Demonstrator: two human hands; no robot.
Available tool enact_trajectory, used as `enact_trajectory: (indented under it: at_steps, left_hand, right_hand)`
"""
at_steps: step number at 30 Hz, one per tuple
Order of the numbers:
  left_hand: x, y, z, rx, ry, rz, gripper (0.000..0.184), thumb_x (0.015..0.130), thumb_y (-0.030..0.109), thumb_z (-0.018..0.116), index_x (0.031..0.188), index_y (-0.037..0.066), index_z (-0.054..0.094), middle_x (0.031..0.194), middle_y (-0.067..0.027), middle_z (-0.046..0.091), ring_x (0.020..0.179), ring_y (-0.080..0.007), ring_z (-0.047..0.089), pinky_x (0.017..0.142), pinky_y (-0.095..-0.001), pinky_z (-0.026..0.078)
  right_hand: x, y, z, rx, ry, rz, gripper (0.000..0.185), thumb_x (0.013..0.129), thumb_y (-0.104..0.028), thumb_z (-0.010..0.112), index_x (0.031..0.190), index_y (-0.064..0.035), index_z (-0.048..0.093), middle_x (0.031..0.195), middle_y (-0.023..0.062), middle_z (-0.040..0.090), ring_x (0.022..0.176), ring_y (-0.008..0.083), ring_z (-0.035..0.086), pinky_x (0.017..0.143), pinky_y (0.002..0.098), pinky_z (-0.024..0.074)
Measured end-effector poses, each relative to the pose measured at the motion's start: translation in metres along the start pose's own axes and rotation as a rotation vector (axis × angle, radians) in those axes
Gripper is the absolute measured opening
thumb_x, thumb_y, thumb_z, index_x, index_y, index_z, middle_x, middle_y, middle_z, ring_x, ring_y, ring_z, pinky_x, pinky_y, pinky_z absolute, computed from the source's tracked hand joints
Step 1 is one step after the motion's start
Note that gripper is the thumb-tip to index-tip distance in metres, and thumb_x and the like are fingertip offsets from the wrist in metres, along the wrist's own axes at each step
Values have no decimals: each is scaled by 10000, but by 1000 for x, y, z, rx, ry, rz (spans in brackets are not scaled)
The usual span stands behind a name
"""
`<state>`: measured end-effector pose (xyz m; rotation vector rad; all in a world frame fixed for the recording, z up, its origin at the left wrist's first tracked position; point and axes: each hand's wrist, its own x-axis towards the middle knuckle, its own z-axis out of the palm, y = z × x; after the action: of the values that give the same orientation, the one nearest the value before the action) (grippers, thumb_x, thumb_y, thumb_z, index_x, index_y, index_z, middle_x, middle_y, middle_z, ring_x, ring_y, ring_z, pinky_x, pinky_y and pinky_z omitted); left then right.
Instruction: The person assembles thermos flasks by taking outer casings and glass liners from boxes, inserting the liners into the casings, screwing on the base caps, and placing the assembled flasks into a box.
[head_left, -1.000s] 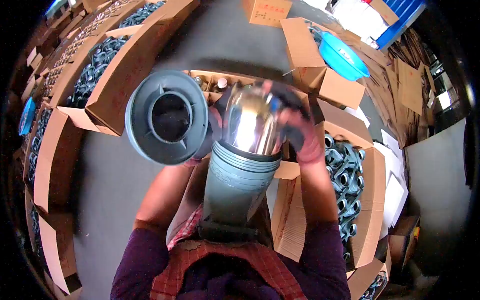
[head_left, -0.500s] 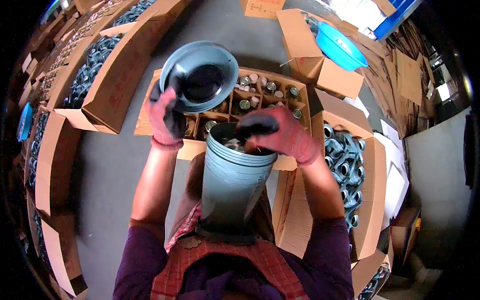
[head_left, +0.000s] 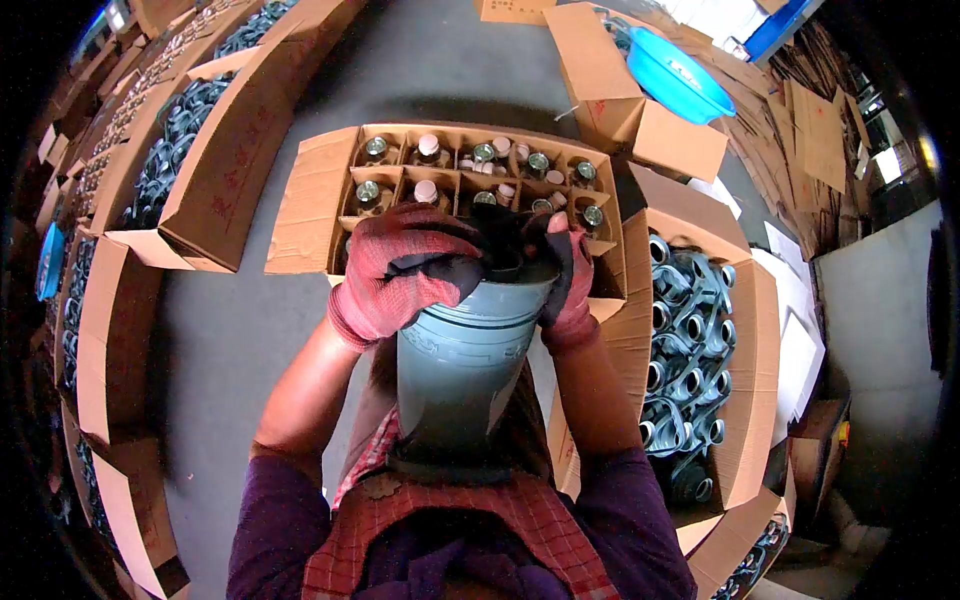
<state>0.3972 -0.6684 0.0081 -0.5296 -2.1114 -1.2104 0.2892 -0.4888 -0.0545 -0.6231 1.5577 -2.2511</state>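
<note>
A grey-blue plastic bucket (head_left: pixel 465 365) stands upright between my knees, close to my apron. My left hand (head_left: pixel 405 270), in a red glove with dark fingertips, is closed over the left side of its top. My right hand (head_left: pixel 568 280), gloved the same way, grips the right side with the thumb up. Between them a grey-blue lid (head_left: pixel 500 296) with a dark middle appears to sit on the bucket's mouth. The gloves hide much of it, and I cannot tell whether it is fully seated. Whatever is inside the bucket is hidden.
Just beyond the bucket is a divided carton (head_left: pixel 310 215) holding several capped glass bottles (head_left: pixel 427 150). An open carton of grey-blue ring-ended parts (head_left: pixel 690 345) stands at right. A blue basin (head_left: pixel 680 78) rests on a box behind. More cartons (head_left: pixel 215 170) line the left side.
The lid, held up at left before, has come down onto the bucket's top with my left hand. My right hand has left the bucket's inside and now grips the right rim area.
</note>
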Motion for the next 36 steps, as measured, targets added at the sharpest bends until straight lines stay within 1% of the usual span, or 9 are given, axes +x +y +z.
enact_trajectory:
  at_steps: [7, 14, 19, 23, 26, 28, 32, 35, 36]
  left_hand:
    - [-39, -53, 2, -290, 53, -299, 665, 747, 606, 565, 889, -38, 650, 853, -135, 637, 839, -220, 596, 748, -311, 460]
    - [-23, -44, -39, -324, -324, -469, 653, 679, 550, 668, 1015, -9, 630, 793, -132, 659, 753, -213, 626, 681, -303, 476]
    - [16, 95, -8, 971, -665, -461, 860, 609, 685, 623, 1185, 52, 544, 892, -237, 639, 803, -366, 635, 684, -381, 499]
    - [-24, 58, -59, 390, -310, 49, 729, 532, 536, 795, 1028, 28, 628, 1002, -229, 625, 913, -362, 627, 794, -410, 493]
    - [-50, 37, -71, 137, -240, -167, 717, 555, 557, 780, 967, -13, 641, 1008, -202, 635, 967, -338, 616, 856, -389, 468]
    - [-44, 46, -62, 124, -208, -197, 631, 610, 489, 772, 950, -24, 637, 980, -180, 643, 942, -320, 621, 845, -364, 468]
    - [-34, 39, -41, 208, -85, -215, 400, 701, 284, 728, 900, -49, 631, 855, -136, 643, 780, -236, 617, 747, -285, 470]
    - [-38, 17, -42, -158, 198, -524, 307, 748, 205, 655, 889, -66, 624, 828, -113, 634, 772, -187, 595, 739, -267, 457]
    - [-34, 25, -27, -105, 439, -538, 247, 773, 150, 578, 867, -76, 613, 817, -101, 626, 781, -165, 573, 745, -269, 449]
  right_hand:
    - [-21, 20, 1, -666, 69, -138, 352, 960, -304, 386, 983, -5, 570, 915, 105, 575, 811, 207, 523, 801, 371, 393]
    - [11, 83, 13, 631, -73, 262, 602, 887, -592, 359, 1032, -46, 566, 943, 93, 616, 830, 194, 568, 797, 330, 470]
    - [3, 73, 49, 987, -541, 255, 586, 796, -561, 563, 1092, -56, 526, 1044, 96, 588, 937, 215, 568, 828, 346, 474]
    - [-37, -8, 72, 282, -339, -159, 439, 858, -445, 554, 1046, -48, 541, 987, 93, 598, 929, 240, 575, 841, 355, 451]
    - [-27, 8, 72, 3, -197, -327, 431, 902, -431, 473, 1002, -25, 575, 960, 99, 609, 903, 241, 580, 854, 351, 437]
    - [-7, 6, 65, 268, -262, -45, 599, 952, -506, 293, 1082, 14, 561, 1093, 125, 602, 960, 205, 574, 898, 319, 428]
    - [-23, -7, 80, 598, -256, 96, 478, 938, -453, 406, 1037, -21, 586, 966, 64, 616, 883, 172, 570, 818, 304, 455]
    - [-8, 15, 53, 176, -135, -94, 397, 933, -406, 459, 1048, -45, 577, 950, 26, 603, 846, 138, 546, 760, 276, 441]
    - [-3, 18, 48, 148, -103, 112, 334, 918, -368, 514, 1034, -61, 576, 913, -5, 583, 822, 119, 524, 724, 267, 422]
